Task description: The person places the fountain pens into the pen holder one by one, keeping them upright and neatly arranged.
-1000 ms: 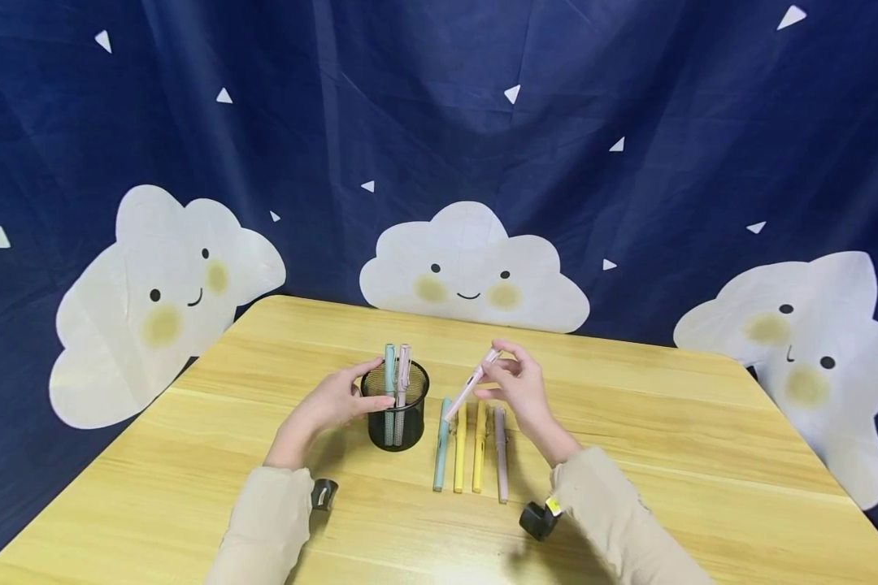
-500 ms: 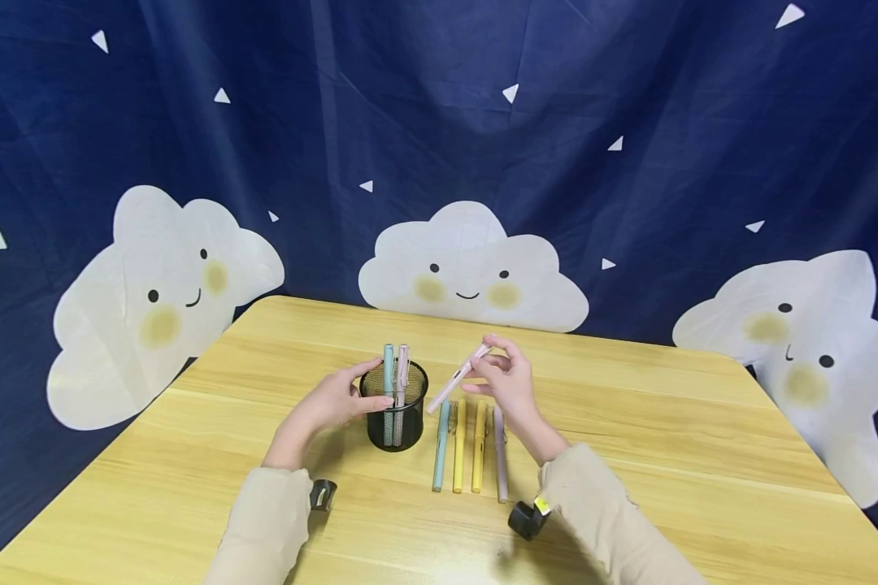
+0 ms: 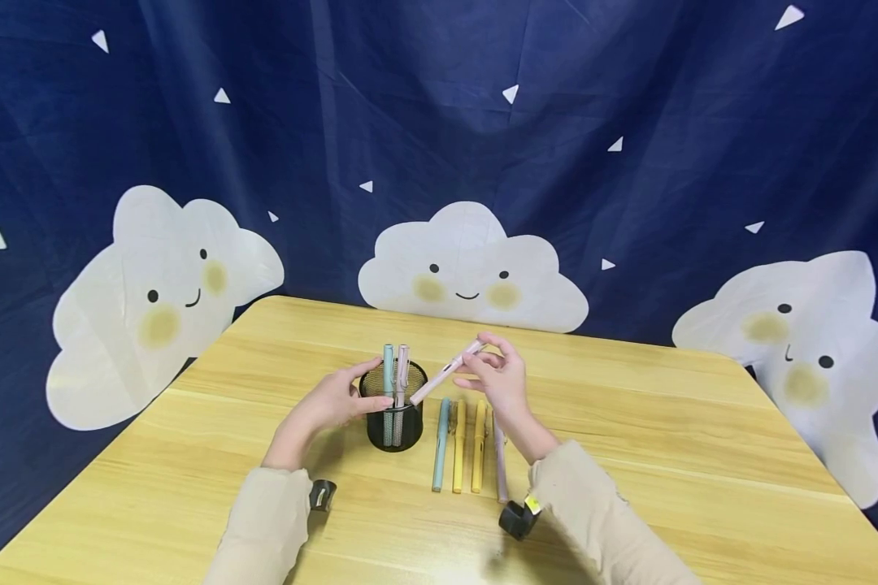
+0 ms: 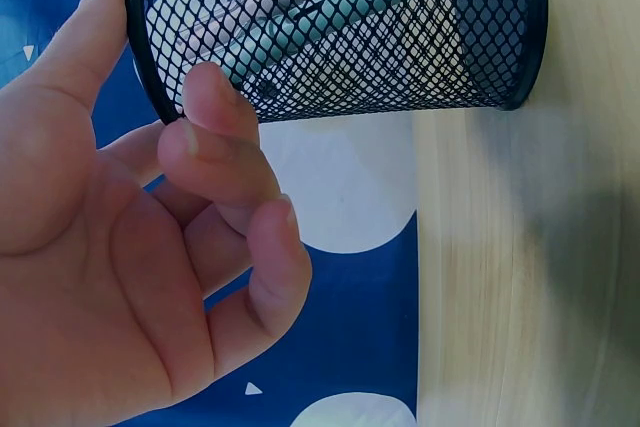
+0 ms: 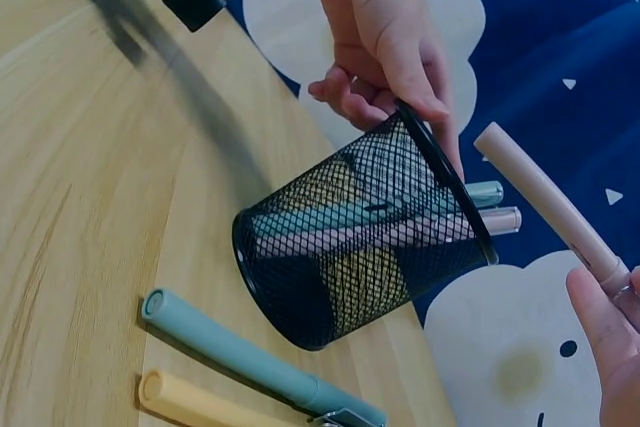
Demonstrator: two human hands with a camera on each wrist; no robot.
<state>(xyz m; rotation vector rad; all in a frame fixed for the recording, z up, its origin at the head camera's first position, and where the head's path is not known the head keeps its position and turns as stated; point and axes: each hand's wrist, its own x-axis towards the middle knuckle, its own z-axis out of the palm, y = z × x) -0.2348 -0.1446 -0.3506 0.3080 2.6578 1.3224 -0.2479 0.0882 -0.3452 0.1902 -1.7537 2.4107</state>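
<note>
The person's left hand (image 3: 336, 400) grips the rim of a round black wire-mesh pen holder (image 3: 413, 429), thumb at the near side and a finger at the far side, while the other fingers bend loosely. Upright inside, just beside the left thumb, stand a teal capped pen (image 3: 389, 372) and a pale pink capped pen (image 3: 402, 370). The right hand (image 3: 505, 382) pinches a slim pinkish-white pen (image 3: 439, 379), tilted, its lower end near the rim but apart from it. Below the right hand, on the light wood-grain table (image 3: 629, 431), lie a blue-green pen (image 3: 441, 451), two yellow pens (image 3: 478, 451) and a lilac pen (image 3: 501, 467), side by side.
</note>
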